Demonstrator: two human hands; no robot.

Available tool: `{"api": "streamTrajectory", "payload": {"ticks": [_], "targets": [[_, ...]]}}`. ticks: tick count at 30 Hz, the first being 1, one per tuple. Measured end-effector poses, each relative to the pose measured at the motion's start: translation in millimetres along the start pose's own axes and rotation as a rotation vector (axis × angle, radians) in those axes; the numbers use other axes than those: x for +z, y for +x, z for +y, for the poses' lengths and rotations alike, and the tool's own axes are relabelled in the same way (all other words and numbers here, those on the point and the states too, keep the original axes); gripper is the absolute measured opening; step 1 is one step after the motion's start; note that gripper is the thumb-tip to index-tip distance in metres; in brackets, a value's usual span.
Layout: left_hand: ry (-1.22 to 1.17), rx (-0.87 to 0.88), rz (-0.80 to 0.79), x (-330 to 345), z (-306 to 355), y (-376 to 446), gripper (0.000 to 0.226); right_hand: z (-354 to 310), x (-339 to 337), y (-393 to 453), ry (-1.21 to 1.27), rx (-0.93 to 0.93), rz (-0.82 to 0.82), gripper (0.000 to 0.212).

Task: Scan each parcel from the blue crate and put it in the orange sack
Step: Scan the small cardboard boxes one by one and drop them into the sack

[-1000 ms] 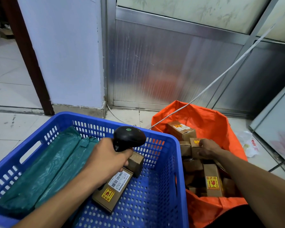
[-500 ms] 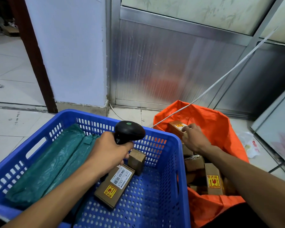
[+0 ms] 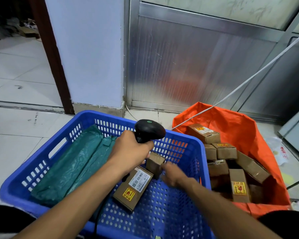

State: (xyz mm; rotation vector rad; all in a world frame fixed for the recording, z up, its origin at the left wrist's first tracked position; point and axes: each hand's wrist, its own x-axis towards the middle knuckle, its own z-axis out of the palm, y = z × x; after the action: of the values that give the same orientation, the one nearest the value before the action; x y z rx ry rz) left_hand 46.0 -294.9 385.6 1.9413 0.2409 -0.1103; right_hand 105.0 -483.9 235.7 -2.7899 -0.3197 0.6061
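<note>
While the left hand (image 3: 130, 152) grips the black scanner (image 3: 149, 131) over the blue crate (image 3: 179, 213), the right hand (image 3: 173, 173) reaches a small brown parcel (image 3: 154, 163) inside it (blurred, so its finger hold cannot be told). A flat labelled parcel (image 3: 133, 188) lies just beside; the orange sack (image 3: 240, 128) holds more boxes.

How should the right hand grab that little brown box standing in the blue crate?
Pinch the small box across its narrow upright sides, reaching in from the right, where the right hand already is. It stands taller than the flat labelled parcel beside it, and the left hand with the scanner crowds its left.
</note>
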Motion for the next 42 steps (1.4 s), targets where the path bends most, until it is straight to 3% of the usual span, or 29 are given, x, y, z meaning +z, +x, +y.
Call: {"api": "streamTrajectory", "payload": {"ticks": [3,6,8,10,15,17,26,31,33,37,42], "targets": [[0.013,0.003,0.010,-2.0,0.0,0.3,0.022,-18.4,59.5,-5.8,0.298,0.215,-0.125,0.006],[0.067,0.012,0.013,-3.0,-0.2,-1.7,0.021,-27.3,107.6,-7.7,0.598,0.512,-0.164,0.009],[0.085,0.002,0.006,-5.1,0.2,-3.8,0.025,-32.8,125.9,-4.7,0.834,0.677,-0.136,0.032],[0.088,-0.019,0.005,-8.0,-1.9,-3.8,0.032,-36.9,134.6,0.0,1.009,0.754,-0.123,0.035],[0.107,-0.076,0.032,-20.5,-14.9,2.6,0.034,-44.3,144.5,14.5,1.281,0.838,-0.122,0.004],[0.116,-0.090,0.051,-26.0,-19.6,6.0,0.036,-46.8,149.9,20.4,1.315,0.880,-0.139,0.020],[0.194,-0.101,0.089,-35.2,-33.5,14.2,0.033,-54.4,168.2,44.2,1.405,0.890,-0.277,0.029],[0.195,-0.114,0.094,-35.5,-37.9,18.9,0.039,-53.6,180.6,56.6,1.408,0.860,-0.364,0.056],[0.195,-0.110,0.090,-34.4,-38.6,20.7,0.040,-58.2,177.6,59.3,1.422,0.857,-0.363,0.056],[0.198,-0.106,0.084,-31.7,-38.7,22.9,0.040,-66.5,175.1,62.4,1.444,0.839,-0.389,0.033],[0.205,-0.110,0.074,-26.7,-37.3,22.1,0.038,-61.1,184.0,70.3,1.500,0.824,-0.315,0.044]]}}
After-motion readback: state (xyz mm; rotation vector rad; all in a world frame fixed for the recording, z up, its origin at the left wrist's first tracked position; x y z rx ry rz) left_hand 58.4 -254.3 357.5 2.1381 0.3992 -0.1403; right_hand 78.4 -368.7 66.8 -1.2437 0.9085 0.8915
